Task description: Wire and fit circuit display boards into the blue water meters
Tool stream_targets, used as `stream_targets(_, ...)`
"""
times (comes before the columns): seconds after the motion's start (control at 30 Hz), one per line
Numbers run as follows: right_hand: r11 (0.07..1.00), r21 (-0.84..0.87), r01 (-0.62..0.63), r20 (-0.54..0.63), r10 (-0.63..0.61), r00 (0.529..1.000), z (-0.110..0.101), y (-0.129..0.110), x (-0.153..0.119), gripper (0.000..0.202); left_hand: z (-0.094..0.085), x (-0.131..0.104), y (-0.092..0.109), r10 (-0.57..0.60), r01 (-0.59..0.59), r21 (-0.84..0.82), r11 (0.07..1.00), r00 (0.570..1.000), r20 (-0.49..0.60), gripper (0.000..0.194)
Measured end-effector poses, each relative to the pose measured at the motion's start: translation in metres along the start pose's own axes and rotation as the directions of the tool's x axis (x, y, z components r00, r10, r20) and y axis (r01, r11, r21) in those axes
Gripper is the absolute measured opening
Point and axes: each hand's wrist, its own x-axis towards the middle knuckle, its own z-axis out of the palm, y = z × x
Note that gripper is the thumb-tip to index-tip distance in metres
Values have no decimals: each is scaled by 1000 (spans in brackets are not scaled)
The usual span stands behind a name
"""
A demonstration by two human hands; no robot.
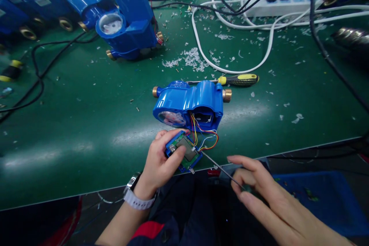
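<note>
Right hand: the person's right hand [256,184] pinches a thin metal-shafted tool [219,166] between thumb and fingers, index finger stretched out above it.
Tool tip: at the edge of the circuit board, beside the wires; contact is hard to make out.
Left hand: the left hand [161,159], a pale-strapped watch [141,198] at its wrist, grips the green circuit board [188,150] in its blue holder, thumb on top.
Wires: thin coloured wires [216,140] link the board to the open compartment of a blue meter [184,100].
Meter: lies on the green table [86,123] just beyond the left hand, brass fittings at both ends.
Behind it: a yellow-and-black screwdriver [242,80], then scattered pale flakes [194,59].
Far side: another blue meter [131,25] at left; a white power strip [282,4] at right.
</note>
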Motion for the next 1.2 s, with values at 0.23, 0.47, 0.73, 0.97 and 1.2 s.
stream_targets(0.23, 838, -389, 384, -58, -438, 897, -15, -15, 30, 41, 0, -1, -3, 38, -38, 17, 999, 999, 1, 31)
stream_targets(0.47, 743, -508, 435, -14, -512, 859, -25, -18, 40, 39, 0, 0, -3, 64, -63, 33, 997, 998, -2, 31)
stream_targets(0.73, 695, -578, 427, 23, -510, 860, -28, -23, 42, 38, 0, 0, -3, 79, -79, 61, 995, 997, 2, 30)
stream_targets(0.97, 581, -689, 433, 72, -540, 839, -33, -29, 45, 45, -1, 1, 0, 101, -101, 96, 990, 995, 11, 31)
stream_targets(1.2, 451, -769, 453, 143, -570, 809, -36, -43, 52, 51, 2, 3, -1, 136, -134, 161, 978, 991, 0, 29)
